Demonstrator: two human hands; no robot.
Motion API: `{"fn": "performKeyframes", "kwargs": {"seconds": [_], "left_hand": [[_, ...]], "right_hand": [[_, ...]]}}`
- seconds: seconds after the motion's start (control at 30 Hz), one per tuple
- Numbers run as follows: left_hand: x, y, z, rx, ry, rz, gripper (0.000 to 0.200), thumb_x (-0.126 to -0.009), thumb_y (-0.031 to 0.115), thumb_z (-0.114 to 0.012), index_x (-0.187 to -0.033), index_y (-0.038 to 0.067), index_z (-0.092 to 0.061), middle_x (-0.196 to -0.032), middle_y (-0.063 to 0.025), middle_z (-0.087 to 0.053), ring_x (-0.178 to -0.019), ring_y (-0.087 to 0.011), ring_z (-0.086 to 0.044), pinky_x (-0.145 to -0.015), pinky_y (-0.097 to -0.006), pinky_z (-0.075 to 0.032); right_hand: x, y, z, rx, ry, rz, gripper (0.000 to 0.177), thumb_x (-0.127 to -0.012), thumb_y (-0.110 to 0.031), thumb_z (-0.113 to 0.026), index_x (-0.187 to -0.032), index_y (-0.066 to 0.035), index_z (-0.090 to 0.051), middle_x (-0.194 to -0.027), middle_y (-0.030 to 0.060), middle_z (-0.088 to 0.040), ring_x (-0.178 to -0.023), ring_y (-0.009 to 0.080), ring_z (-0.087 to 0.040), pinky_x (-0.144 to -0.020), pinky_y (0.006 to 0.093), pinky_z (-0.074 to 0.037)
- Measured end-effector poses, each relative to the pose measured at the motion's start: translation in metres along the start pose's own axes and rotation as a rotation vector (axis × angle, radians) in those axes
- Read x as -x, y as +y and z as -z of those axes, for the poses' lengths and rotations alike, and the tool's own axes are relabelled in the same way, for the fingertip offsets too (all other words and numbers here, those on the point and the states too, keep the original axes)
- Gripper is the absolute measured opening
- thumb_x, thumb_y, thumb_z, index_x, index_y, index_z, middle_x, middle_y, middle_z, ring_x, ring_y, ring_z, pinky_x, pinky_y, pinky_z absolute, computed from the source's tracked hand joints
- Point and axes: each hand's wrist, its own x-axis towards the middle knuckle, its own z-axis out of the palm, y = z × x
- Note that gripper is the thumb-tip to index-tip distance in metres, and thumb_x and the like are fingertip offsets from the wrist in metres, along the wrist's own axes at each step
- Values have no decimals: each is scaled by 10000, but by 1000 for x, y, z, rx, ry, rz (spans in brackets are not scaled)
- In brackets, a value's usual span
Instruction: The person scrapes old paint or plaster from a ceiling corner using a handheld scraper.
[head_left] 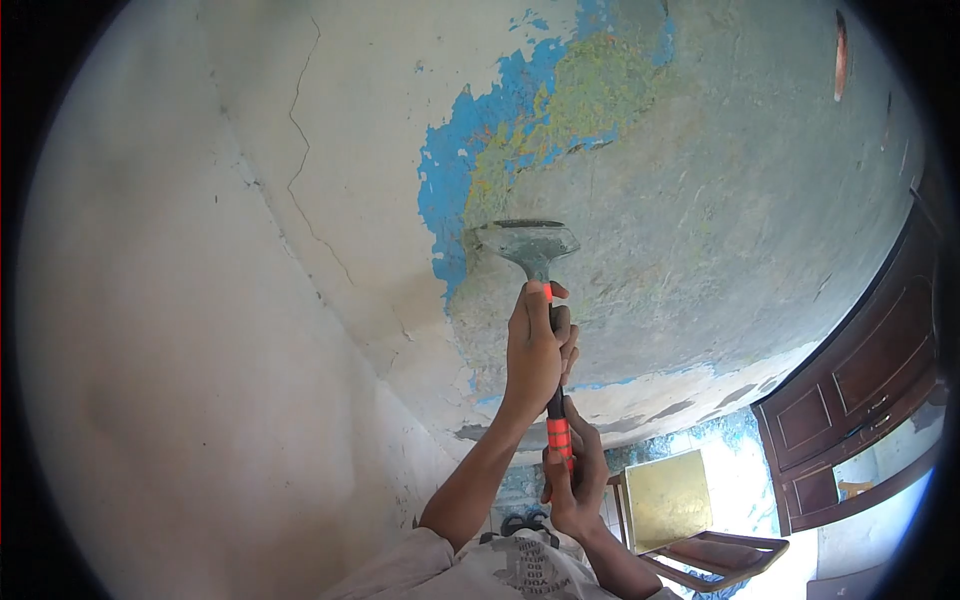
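Note:
A long-handled scraper [535, 245] with a wide grey head and a black and orange-red handle points up at the wall. Its blade edge lies at or very near the wall [640, 230], on bare grey plaster just right of a blue paint patch [445, 190]; contact cannot be made out for certain. My left hand [540, 335] is wrapped round the handle just below the head. Lower down, my right hand [580, 475] grips the orange-red end of the same handle. Yellow-green flaking paint [600, 85] shows above the blade.
A chair [665, 500] with a yellowish seat stands at lower right. Beyond it is a dark wooden cabinet [850, 390]. To the left, a cream wall [200, 400] meets the scraped surface at a corner. A thin crack [297, 150] runs through the cream paint.

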Motion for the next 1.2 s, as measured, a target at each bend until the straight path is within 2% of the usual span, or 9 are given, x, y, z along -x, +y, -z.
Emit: {"fn": "performKeyframes", "kwargs": {"seconds": [0.1,0.3,0.4,0.5,0.53,0.6,0.83,1.13,1.2], "left_hand": [[2,-1,-2,-17,35,3,532,-1099,531,-323,-1108,29,-497,-562,63,-292,-400,-45,-286,-332,-225,-245],[20,-1,2,174,-51,-2,565,-1081,583,-316,-1096,56,-517,-604,56,-317,-412,-48,-291,-344,-222,-254],[24,-11,4,245,42,-100,539,-1074,605,-303,-1063,104,-503,-613,55,-334,-410,-50,-275,-346,-212,-252],[23,-8,18,473,-194,-146,499,-1068,616,-305,-998,144,-451,-599,50,-351,-403,-53,-287,-332,-196,-265],[22,-4,21,556,-288,-133,494,-1068,615,-307,-990,146,-442,-597,49,-354,-401,-53,-292,-328,-194,-270],[19,-2,23,556,-218,-120,488,-1073,598,-321,-976,138,-451,-595,42,-358,-399,-55,-300,-320,-194,-279],[9,4,20,235,77,-144,502,-1073,587,-356,-1025,106,-493,-598,51,-329,-423,-46,-285,-354,-211,-268],[5,5,33,246,109,-109,530,-1066,602,-366,-997,91,-487,-571,52,-314,-411,-50,-273,-351,-221,-254],[3,9,31,241,112,-121,528,-1065,605,-366,-986,94,-477,-569,52,-311,-411,-50,-268,-348,-219,-251]], "right_hand": [[1,-6,2,-57,22,-49,535,-1022,-107,-531,-1514,47,-387,-1093,131,-595,-612,55,-532,-504,241,-447],[1,20,17,554,49,334,606,-872,-3,-665,-1455,27,-503,-971,131,-641,-599,178,-591,-578,304,-500],[-2,29,23,700,67,502,684,-815,-1,-708,-1468,-4,-506,-920,120,-645,-590,243,-588,-627,333,-517],[-7,25,25,494,68,495,660,-855,-23,-702,-1480,-3,-492,-900,131,-671,-626,235,-618,-678,336,-527],[-5,23,25,381,-6,339,649,-869,-32,-697,-1482,5,-486,-916,144,-680,-647,231,-630,-688,336,-527],[3,16,26,153,-149,22,627,-898,-51,-688,-1485,19,-475,-949,171,-696,-689,224,-652,-708,335,-529],[-20,9,4,405,22,294,594,-917,-40,-661,-1476,42,-479,-856,168,-628,-704,222,-612,-657,350,-506],[-23,21,7,263,-34,227,507,-930,-66,-615,-1422,41,-556,-767,119,-545,-681,192,-528,-609,311,-442],[-24,22,7,273,-53,201,501,-971,-113,-590,-1434,66,-525,-809,102,-598,-705,149,-529,-646,304,-439]]}}
